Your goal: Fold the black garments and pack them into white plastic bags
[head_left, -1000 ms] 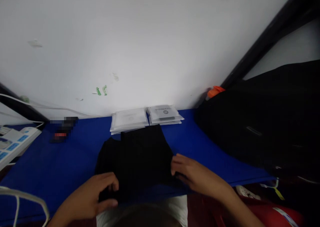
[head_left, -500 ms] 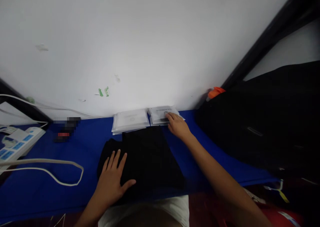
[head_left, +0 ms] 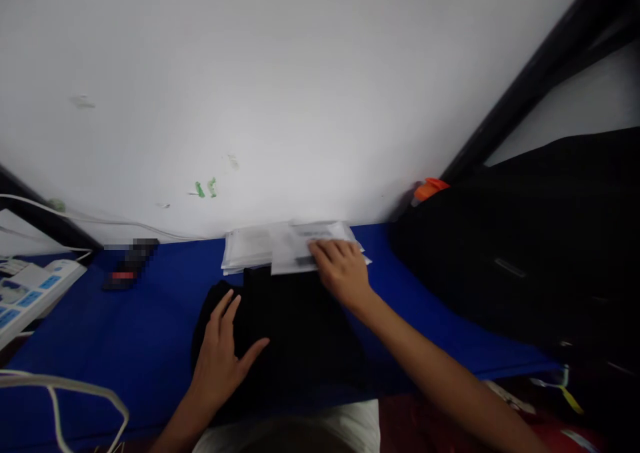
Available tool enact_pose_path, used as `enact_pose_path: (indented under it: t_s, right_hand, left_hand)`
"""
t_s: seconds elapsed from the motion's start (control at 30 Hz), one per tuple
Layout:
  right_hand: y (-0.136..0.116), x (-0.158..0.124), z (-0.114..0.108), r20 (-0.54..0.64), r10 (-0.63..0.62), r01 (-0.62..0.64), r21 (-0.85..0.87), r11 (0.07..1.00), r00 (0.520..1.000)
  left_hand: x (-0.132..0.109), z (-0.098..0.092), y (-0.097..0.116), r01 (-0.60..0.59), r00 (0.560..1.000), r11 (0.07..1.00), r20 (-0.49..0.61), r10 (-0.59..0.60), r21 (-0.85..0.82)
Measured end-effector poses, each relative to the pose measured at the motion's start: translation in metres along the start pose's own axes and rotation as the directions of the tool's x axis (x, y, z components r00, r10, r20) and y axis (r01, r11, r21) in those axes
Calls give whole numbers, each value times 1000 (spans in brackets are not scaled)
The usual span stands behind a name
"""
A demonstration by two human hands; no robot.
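A folded black garment (head_left: 295, 333) lies on the blue table (head_left: 125, 326) in front of me. My left hand (head_left: 223, 353) rests flat on its left part, fingers spread. My right hand (head_left: 340, 270) is at the garment's far edge and grips a clear plastic bag (head_left: 295, 253), which is lifted off the right-hand stack and blurred. Two stacks of such bags (head_left: 247, 246) lie against the white wall just behind the garment.
A large pile of black fabric (head_left: 525, 253) fills the right side, with an orange object (head_left: 430, 188) at its top. A white power strip (head_left: 30, 293) and white cables (head_left: 65, 386) lie at the left. A small black and red item (head_left: 127, 270) sits near the wall.
My right hand has pulled one plastic bag off the right stack toward me and left. Before that it left the garment's edge and reached back. My left hand went flat on the garment.
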State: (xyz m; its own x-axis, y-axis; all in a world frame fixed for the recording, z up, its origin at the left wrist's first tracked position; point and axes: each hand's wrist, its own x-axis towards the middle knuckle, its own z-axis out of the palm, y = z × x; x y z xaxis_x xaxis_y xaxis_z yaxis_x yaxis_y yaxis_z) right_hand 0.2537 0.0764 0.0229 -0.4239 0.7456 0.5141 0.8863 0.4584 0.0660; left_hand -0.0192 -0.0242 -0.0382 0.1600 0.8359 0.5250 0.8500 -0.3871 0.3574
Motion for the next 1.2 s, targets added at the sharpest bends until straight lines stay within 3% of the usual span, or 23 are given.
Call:
enact_pose_path:
  t_s: [0.07, 0.1, 0.17, 0.23, 0.4, 0.47, 0.63, 0.73, 0.93, 1.2]
  right_hand:
    - [-33, -17, -9, -35, -117, 118, 37, 992, 992]
    - [-47, -26, -11, -51, -166, 168, 53, 984, 985]
    - [-62, -43, -9, -101, -222, 231, 87, 969, 970]
    - [-62, -58, -5, -139, -220, 237, 126, 963, 966]
    - [-30, -82, -1, -147, -192, 221, 223, 949, 970]
    - [-27, -85, -5, -168, -203, 243, 268, 932, 965]
    - [-49, -80, -16, -266, -220, 316, 408, 857, 939]
    - [-55, -79, -17, -288, -187, 308, 467, 829, 939]
    - [-46, -83, -13, -285, -73, 222, 537, 814, 956]
    - [-56, -79, -23, -229, -149, 259, 595, 760, 962]
  left_hand:
    - [10, -2, 13, -102, 984, 995, -151, 98, -16]
    - [13, -3, 17, -183, 969, 983, -173, 178, -14]
    - [17, -4, 18, -321, 940, 947, -130, 315, -27]
    - [17, -7, 10, -374, 926, 925, -79, 369, -61]
    - [15, -17, -10, -326, 945, 943, -44, 324, -59]
    - [18, -18, -1, -325, 945, 944, -46, 323, -57]
    - [30, -9, 50, -379, 926, 922, -27, 378, -86]
    - [36, -4, 67, -395, 918, 912, -14, 396, -110]
    - [41, -1, 72, -392, 920, 907, -70, 386, -153]
    - [41, 3, 79, -481, 877, 849, -145, 459, -219]
